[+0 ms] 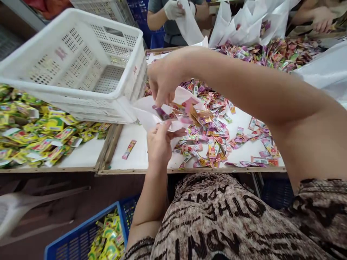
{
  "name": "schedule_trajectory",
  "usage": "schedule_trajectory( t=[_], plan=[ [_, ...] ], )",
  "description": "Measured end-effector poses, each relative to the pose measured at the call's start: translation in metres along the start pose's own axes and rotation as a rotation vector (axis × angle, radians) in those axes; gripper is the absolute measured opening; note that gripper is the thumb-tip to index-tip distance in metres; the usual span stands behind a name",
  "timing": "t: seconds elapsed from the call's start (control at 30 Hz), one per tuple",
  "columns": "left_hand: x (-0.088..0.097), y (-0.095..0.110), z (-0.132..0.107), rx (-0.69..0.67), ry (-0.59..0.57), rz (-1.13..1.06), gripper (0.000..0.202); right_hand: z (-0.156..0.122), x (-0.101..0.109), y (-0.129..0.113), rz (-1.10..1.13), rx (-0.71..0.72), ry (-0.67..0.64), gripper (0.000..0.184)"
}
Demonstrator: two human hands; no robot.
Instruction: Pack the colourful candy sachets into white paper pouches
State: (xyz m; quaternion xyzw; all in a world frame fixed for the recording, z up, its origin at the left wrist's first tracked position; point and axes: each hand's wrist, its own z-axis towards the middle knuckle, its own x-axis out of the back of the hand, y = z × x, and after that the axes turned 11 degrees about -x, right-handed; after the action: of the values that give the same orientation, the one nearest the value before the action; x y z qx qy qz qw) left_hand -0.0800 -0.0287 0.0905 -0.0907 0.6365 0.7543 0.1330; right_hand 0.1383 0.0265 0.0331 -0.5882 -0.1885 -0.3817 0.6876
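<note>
My left hand (159,143) grips the lower edge of a white bag (146,115) held open above the white table (135,151). Above the bag's mouth, my right hand (162,81) has its fingers pinched downward on small pink and purple sachets (165,112). More sachets (195,115) spill at the bag's opening. A wide heap of colourful sachets (214,141) covers the table to the right of both hands. One stray sachet (129,149) lies alone to the left.
A white perforated crate (81,61) stands at the left over yellow packets (40,133). A blue basket (81,238) with yellow packets sits on the floor. Across the table another person's gloved hands (173,9) hold a white bag (189,25), with a bare hand (321,21) at far right.
</note>
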Motion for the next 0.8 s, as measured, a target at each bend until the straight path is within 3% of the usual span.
schedule_trajectory(
  t=[0.17, 0.27, 0.4, 0.47, 0.53, 0.63, 0.73, 0.8],
  plan=[
    [0.031, 0.032, 0.033, 0.0, 0.076, -0.13, 0.024, -0.004, 0.041, 0.042, -0.248, 0.045, -0.047, 0.081],
    [0.044, 0.044, 0.047, 0.019, 0.105, -0.216, 0.026, -0.036, 0.051, 0.066, -0.453, 0.121, -0.232, 0.104],
    [0.038, 0.054, 0.062, 0.068, 0.085, -0.249, 0.027, -0.114, 0.026, 0.095, -0.713, 0.302, -0.617, 0.133],
    [0.023, 0.061, 0.068, 0.086, 0.057, -0.261, 0.027, -0.129, 0.004, 0.101, -0.74, 0.351, -0.66, 0.136],
    [0.005, 0.07, 0.073, 0.085, 0.019, -0.279, 0.028, -0.11, -0.016, 0.102, -0.738, 0.295, -0.607, 0.137],
    [-0.013, 0.08, 0.078, 0.065, -0.048, -0.282, 0.032, -0.045, -0.035, 0.1, -0.624, 0.111, -0.501, 0.12],
    [-0.01, 0.074, 0.082, 0.095, -0.128, -0.222, 0.032, 0.003, -0.04, 0.107, -0.385, -0.025, -0.377, 0.085],
    [0.002, 0.06, 0.082, 0.18, -0.151, -0.151, 0.024, 0.007, -0.04, 0.116, -0.256, -0.044, -0.326, 0.063]
  ],
)
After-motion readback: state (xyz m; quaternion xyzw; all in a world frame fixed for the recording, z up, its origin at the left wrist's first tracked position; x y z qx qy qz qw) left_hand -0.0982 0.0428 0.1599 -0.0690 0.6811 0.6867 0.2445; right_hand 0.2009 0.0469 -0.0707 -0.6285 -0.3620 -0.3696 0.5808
